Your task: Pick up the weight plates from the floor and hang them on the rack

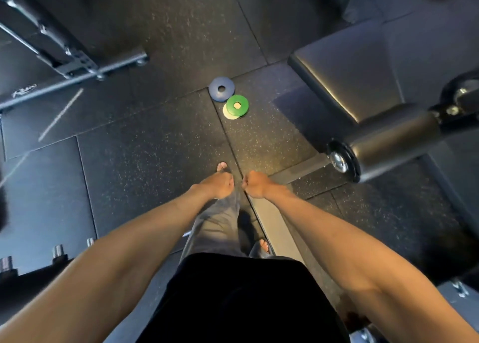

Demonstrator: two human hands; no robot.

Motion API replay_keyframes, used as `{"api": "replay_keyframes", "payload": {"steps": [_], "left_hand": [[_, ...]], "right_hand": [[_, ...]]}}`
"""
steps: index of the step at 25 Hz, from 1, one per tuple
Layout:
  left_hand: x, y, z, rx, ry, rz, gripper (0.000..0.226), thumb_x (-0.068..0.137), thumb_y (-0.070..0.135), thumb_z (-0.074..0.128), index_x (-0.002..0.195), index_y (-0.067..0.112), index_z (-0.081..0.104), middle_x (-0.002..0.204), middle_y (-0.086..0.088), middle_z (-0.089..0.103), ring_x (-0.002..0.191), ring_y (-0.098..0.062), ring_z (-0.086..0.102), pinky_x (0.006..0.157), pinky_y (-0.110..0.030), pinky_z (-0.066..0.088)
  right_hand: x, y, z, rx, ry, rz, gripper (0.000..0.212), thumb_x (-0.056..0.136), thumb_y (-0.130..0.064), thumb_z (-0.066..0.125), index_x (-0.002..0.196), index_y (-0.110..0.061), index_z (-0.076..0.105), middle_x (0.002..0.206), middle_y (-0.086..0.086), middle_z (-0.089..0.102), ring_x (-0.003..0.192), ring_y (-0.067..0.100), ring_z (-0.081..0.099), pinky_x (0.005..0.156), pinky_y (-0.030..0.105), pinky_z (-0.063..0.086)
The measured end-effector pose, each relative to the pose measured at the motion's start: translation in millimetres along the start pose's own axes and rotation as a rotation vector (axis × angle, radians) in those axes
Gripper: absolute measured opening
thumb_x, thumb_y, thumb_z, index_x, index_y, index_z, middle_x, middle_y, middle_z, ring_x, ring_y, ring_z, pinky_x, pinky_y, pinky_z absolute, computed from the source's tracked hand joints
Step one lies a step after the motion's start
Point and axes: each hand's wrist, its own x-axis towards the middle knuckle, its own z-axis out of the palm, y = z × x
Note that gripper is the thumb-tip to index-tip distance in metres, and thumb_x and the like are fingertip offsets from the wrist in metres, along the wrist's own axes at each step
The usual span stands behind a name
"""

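Note:
Three small weight plates lie on the black rubber floor ahead of me. A blue plate is farthest. A green plate lies partly on top of a white plate, and its edge touches the blue one. My left hand and my right hand hang close together well short of the plates, both curled into loose fists with nothing in them. Steel pegs of a rack show at the lower left.
A padded bench with a roller pad stands at the right, its flat steel base running by my feet. A black machine frame crosses the upper left. Open floor lies between me and the plates.

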Motion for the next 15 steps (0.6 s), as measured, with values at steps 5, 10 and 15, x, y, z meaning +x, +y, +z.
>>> {"api": "replay_keyframes", "payload": {"steps": [5, 10, 15], "left_hand": [[122.4, -18.5, -100.1, -0.131, 0.065, -0.103, 0.026, 0.097, 0.018, 0.045, 0.112, 0.003, 0.060, 0.112, -0.019, 0.066, 0.103, -0.037, 0.063, 0.078, -0.035, 0.048], [218.9, -38.9, -214.0, -0.311, 0.067, -0.169, 0.029, 0.095, 0.014, 0.045, 0.110, 0.000, 0.066, 0.111, -0.023, 0.069, 0.101, -0.038, 0.067, 0.079, -0.036, 0.053], [286.5, -55.4, -294.8, -0.393, 0.042, -0.261, 0.030, 0.095, 0.017, 0.047, 0.112, -0.001, 0.065, 0.115, -0.022, 0.068, 0.106, -0.038, 0.065, 0.082, -0.038, 0.052]], "right_hand": [[116.2, -31.2, -101.7, -0.019, -0.021, -0.018, 0.025, 0.093, -0.019, 0.050, 0.093, -0.002, 0.068, 0.092, 0.020, 0.067, 0.091, 0.036, 0.066, 0.070, 0.036, 0.047], [233.6, -79.5, -200.4, -0.042, -0.017, 0.062, 0.026, 0.097, -0.016, 0.044, 0.098, -0.004, 0.067, 0.107, 0.024, 0.065, 0.103, 0.034, 0.064, 0.072, 0.030, 0.037], [325.2, -130.2, -293.3, -0.199, -0.048, -0.016, 0.022, 0.099, -0.013, 0.043, 0.093, -0.004, 0.061, 0.089, 0.017, 0.058, 0.090, 0.028, 0.062, 0.067, 0.030, 0.035]]}}
